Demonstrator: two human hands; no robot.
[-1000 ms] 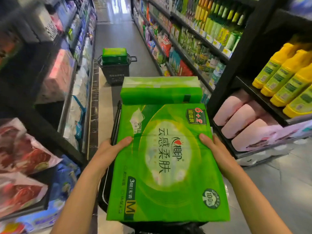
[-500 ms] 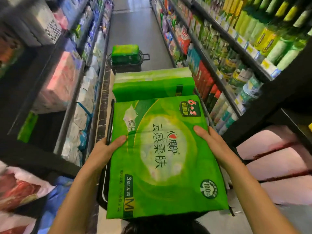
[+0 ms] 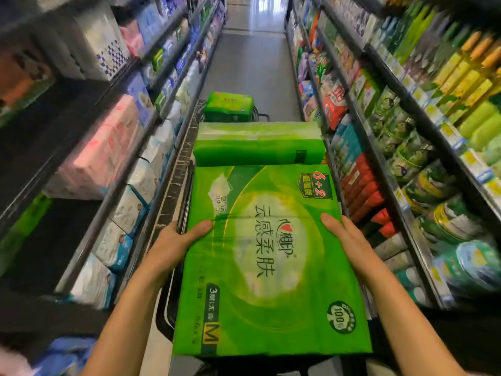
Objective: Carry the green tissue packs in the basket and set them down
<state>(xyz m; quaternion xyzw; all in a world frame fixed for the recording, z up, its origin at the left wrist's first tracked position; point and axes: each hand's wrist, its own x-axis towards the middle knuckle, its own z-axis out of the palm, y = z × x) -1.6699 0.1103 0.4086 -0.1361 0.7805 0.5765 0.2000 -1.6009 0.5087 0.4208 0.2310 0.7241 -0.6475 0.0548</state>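
A big green tissue pack (image 3: 271, 267) with white lettering lies flat over a black basket (image 3: 165, 318) in front of me. My left hand (image 3: 173, 245) grips its left edge, thumb on top. My right hand (image 3: 349, 242) grips the right edge the same way. Just beyond it a second green pack (image 3: 257, 147) lies on the same load.
Farther up the grey aisle floor (image 3: 252, 66) stands another black basket with a green pack (image 3: 227, 107) on top. Shelves of tissue packs (image 3: 108, 147) line the left side. Shelves of bottles and pouches (image 3: 406, 126) line the right side, close to my right arm.
The view has swung left to face straight down the aisle; the pink packs and yellow bottles at the right have left view. Both hands keep their grip on the pack.
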